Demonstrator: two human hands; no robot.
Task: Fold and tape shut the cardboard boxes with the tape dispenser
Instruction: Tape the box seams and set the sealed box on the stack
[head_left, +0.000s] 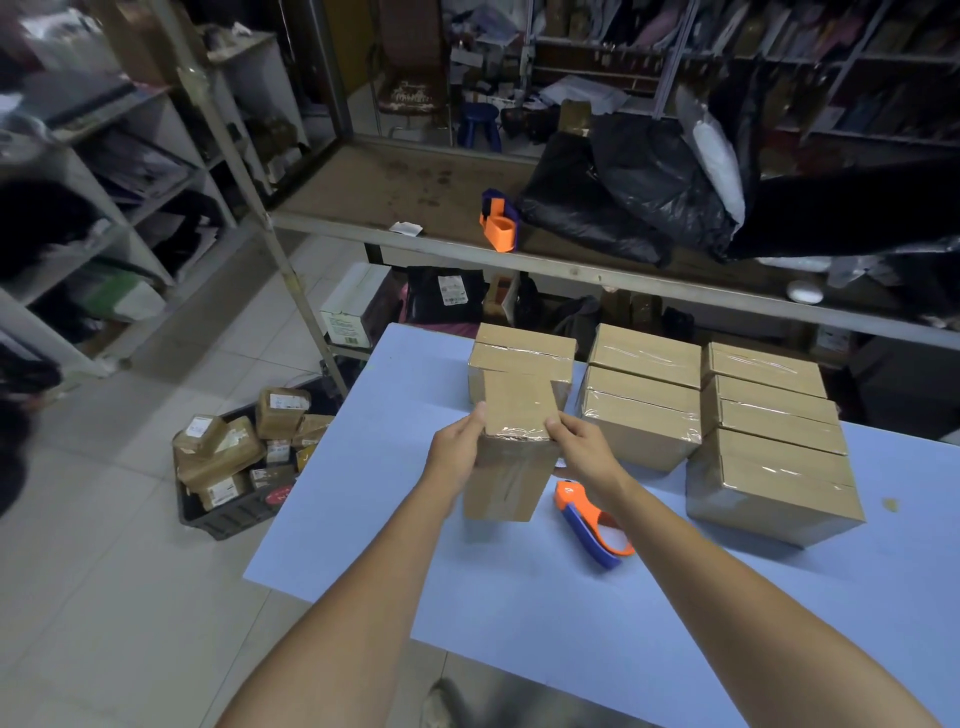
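Note:
I hold a small cardboard box (511, 452) upright above the blue table (519, 613), clear tape across its top and down its front. My left hand (460, 452) grips its left side and my right hand (584, 447) grips its right top corner. An orange and blue tape dispenser (592, 519) lies on the table just right of the box, under my right forearm. Behind the held box stands a taped box (522, 358). Several more taped boxes are stacked in two columns, one in the middle (641, 395) and one on the right (769, 441).
A long workbench (415, 208) behind the table carries a second orange dispenser (498, 221) and black plastic bags (623, 202). On the floor at left sits a black crate of small parcels (234, 462). Metal shelving (130, 208) lines the left side.

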